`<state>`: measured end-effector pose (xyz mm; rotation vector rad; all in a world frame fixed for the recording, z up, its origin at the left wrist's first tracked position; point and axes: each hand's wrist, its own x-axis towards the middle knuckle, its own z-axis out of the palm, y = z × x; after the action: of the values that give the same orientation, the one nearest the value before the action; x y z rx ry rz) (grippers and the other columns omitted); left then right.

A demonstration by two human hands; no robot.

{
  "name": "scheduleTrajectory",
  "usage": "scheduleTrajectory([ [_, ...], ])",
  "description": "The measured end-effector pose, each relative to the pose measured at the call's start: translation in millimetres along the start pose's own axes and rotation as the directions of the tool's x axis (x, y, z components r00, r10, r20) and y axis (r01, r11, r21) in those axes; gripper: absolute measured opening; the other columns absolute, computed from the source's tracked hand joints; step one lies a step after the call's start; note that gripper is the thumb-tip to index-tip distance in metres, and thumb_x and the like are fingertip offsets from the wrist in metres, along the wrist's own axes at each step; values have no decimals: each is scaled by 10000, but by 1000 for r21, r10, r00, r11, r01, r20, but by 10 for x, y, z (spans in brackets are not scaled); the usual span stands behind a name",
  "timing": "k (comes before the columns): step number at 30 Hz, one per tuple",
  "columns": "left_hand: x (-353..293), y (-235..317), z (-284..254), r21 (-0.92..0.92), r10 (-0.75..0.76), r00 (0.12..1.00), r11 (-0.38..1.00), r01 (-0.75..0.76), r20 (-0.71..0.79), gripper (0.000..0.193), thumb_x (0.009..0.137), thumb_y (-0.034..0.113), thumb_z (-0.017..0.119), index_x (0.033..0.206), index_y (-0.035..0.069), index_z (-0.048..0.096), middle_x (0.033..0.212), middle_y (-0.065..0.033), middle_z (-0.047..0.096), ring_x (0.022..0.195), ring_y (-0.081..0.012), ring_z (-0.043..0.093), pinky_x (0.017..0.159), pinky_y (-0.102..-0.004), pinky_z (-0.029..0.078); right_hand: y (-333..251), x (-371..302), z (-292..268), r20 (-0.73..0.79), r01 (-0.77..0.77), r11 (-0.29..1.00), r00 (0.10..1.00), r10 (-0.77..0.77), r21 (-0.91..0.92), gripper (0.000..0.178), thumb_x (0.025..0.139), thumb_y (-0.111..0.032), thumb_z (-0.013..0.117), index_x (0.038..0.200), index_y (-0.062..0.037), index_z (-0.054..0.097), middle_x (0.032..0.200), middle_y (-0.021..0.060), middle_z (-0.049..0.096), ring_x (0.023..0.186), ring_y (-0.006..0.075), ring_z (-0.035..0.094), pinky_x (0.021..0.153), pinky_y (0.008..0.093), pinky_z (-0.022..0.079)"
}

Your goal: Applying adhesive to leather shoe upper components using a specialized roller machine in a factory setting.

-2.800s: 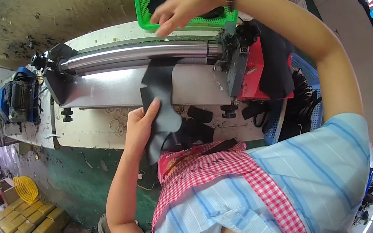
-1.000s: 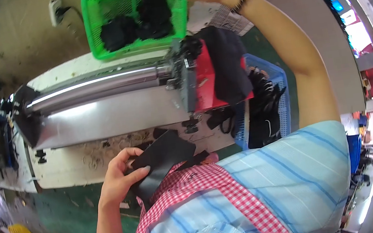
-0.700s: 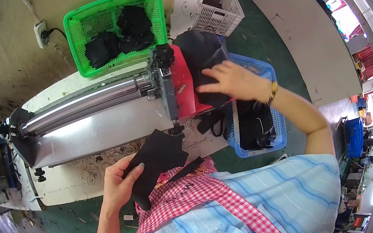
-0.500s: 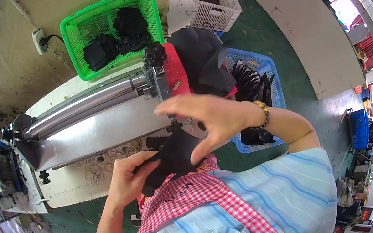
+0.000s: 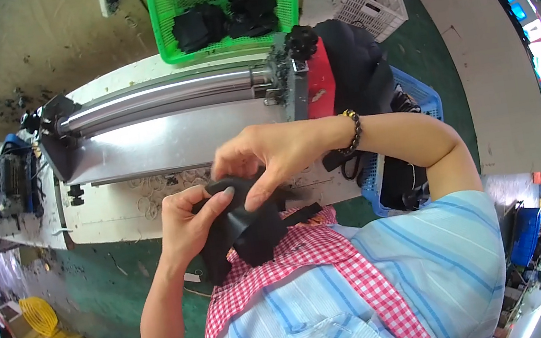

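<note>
In front of my apron, my left hand (image 5: 187, 220) pinches a small bundle of thin black sheet pieces (image 5: 252, 234) between thumb and fingers. The pieces are limp, and their lower ends hang over the red checked apron. My right hand (image 5: 265, 159) arches above the top of the bundle, its curled fingers and thumb apart with the black material below and between them. Whether its fingertips grip a piece does not show clearly. Just beyond both hands lies a machine with long steel rollers (image 5: 162, 100) and a smooth metal plate (image 5: 162, 143).
A green basket (image 5: 231, 45) holding black pieces stands behind the machine. To the right, black material (image 5: 353, 66) is heaped beside a red panel (image 5: 320, 81), above a blue basket (image 5: 372, 185). Thin loops (image 5: 150, 204) litter the pale tabletop. A white crate (image 5: 375, 3) stands farther back.
My right hand has come in from the right, closer to my left hand and over the bundle. The view has shifted, so the machine and baskets sit higher and farther right.
</note>
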<state>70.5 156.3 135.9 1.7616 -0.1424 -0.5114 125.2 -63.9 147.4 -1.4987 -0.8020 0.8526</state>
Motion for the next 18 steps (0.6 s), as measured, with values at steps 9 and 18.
scheduleTrajectory([
  [9,10,-104,-248,-315,-145,977,930,189,157,231,893,229,632,842,4,647,728,34,608,590,-14,513,500,-185,406,-350,278,-426,-80,-12,546,992,-101,-838,399,697,-213,696,1008,-11,547,937,200,607,916,335,602,756,438,485],
  [18,538,-250,-235,-344,-458,889,836,428,-7,329,843,291,678,921,-26,636,804,-30,643,644,-87,584,575,-236,469,209,1225,-1606,148,-636,728,718,680,-257,760,790,-586,622,1255,2,496,1199,72,487,1034,198,488,899,320,439],
])
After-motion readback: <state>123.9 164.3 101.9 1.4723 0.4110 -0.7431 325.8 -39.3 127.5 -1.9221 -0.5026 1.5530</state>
